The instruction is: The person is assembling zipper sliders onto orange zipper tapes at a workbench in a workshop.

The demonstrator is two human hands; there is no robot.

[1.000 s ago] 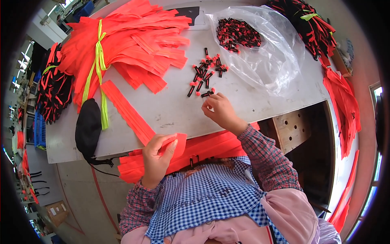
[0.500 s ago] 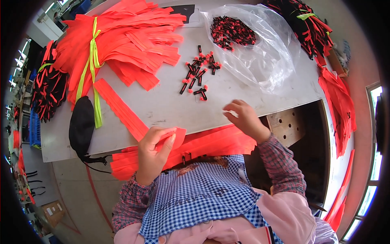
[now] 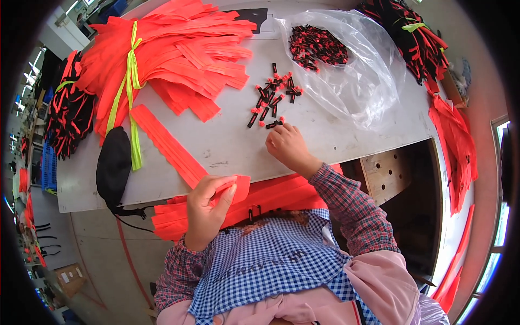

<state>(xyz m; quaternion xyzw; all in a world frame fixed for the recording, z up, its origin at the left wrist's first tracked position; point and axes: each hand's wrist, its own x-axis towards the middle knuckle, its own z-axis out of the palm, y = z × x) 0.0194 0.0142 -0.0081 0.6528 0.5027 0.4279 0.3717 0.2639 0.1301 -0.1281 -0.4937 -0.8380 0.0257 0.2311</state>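
My left hand point(image 3: 208, 208) pinches the end of an orange zipper strip point(image 3: 168, 146) between thumb and fingers. The strip runs from there up the white table to the big bundle. My right hand point(image 3: 290, 146) reaches over the table with its fingers curled down. Its fingertips close on a small black zipper pull point(image 3: 274, 124) at the near side of a loose group of black-and-red zipper pulls point(image 3: 265, 100). More orange strips point(image 3: 276, 196) lie across my lap under the table edge, with a small black piece point(image 3: 252, 212) beside them.
A large bundle of orange strips point(image 3: 179, 59) tied with a yellow-green band stands at the back left. A black pouch-like thing point(image 3: 115, 162) hangs over the left edge. A clear plastic bag point(image 3: 357, 81) holds many pulls. Black-and-red bundles lie at both sides; an open compartment point(image 3: 406, 200) is at right.
My right hand has moved left and forward from above the table's near edge to the zipper pulls, its fingers closing at one. My left hand keeps its pinch on the strip.
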